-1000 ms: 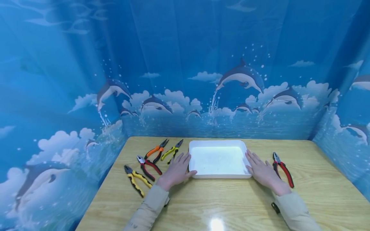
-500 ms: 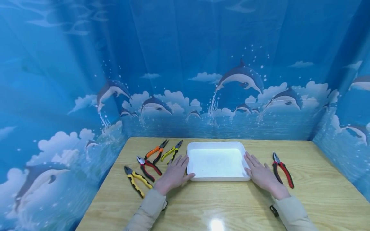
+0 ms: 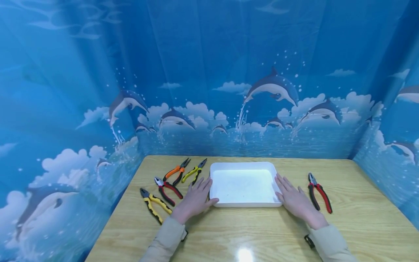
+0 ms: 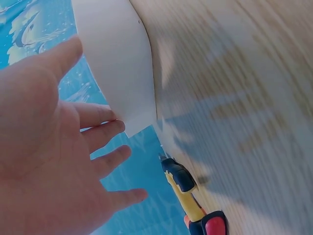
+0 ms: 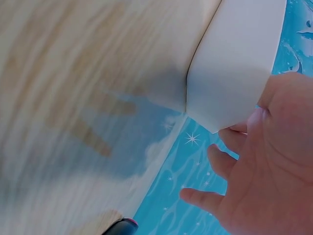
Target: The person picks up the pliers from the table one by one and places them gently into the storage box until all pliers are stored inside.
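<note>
the white rectangular tray (image 3: pixel 243 187) lies flat on the wooden tabletop (image 3: pixel 258 233), directly between the left grip (image 3: pixel 195 200) and the right grip (image 3: pixel 298 202). both grips are wide, bare hands with fingers extended, clasping nothing singly. the left grip touches the tray's left end, its thumb by the near corner; the right grip touches the opposite end, its thumb also at the side nearer the person.

just beyond the left grip's fingertips are the yellow-and-black long-nose pliers (image 3: pixel 199 170), one handle running down toward the fingers. farther left of them lie the orange-and-black long-nose pliers (image 3: pixel 182 169). left of the left grip sit red-and-black combination pliers (image 3: pixel 161 183), and beside its wrist the larger yellow-and-black pliers (image 3: pixel 147 199), handles reaching toward the beige left sleeve (image 3: pixel 167 236).

to the right of the right grip, near but apart from it, lie another pair of red-and-black pliers (image 3: pixel 312 180), jaws pointing away from the person. past both grips, behind the tabletop, hangs a blue dolphin-print curtain (image 3: pixel 203 54).
</note>
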Available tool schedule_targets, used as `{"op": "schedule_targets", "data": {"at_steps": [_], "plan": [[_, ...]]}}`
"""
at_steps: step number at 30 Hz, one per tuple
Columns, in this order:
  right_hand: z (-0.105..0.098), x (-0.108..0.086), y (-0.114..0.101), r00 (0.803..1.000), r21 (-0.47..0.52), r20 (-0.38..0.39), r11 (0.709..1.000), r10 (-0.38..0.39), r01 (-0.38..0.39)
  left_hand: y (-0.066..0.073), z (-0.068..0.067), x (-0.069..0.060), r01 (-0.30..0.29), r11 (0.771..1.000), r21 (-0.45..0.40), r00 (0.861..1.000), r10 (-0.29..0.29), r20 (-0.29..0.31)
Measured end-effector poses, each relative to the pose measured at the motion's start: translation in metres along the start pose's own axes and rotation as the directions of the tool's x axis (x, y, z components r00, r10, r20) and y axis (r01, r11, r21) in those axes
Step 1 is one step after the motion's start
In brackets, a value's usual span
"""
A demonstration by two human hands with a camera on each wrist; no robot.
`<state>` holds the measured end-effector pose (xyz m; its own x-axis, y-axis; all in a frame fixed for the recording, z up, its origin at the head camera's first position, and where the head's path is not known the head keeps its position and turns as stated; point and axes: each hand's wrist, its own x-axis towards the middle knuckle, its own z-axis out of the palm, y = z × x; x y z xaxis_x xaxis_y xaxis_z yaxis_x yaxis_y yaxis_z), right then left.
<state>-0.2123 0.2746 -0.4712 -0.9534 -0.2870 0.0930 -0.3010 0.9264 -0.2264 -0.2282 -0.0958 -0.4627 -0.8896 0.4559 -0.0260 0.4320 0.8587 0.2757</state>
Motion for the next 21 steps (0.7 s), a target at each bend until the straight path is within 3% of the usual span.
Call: {"op": "schedule_targets", "data": {"at_steps": [21], "plan": [[0.002,-0.007,-0.012,1.000,-0.002,-0.023,1.000,-0.010,0.010,-0.005,0.000,-0.013,0.004,0.999,-0.045,1.000,-0.004,-0.002]]}}
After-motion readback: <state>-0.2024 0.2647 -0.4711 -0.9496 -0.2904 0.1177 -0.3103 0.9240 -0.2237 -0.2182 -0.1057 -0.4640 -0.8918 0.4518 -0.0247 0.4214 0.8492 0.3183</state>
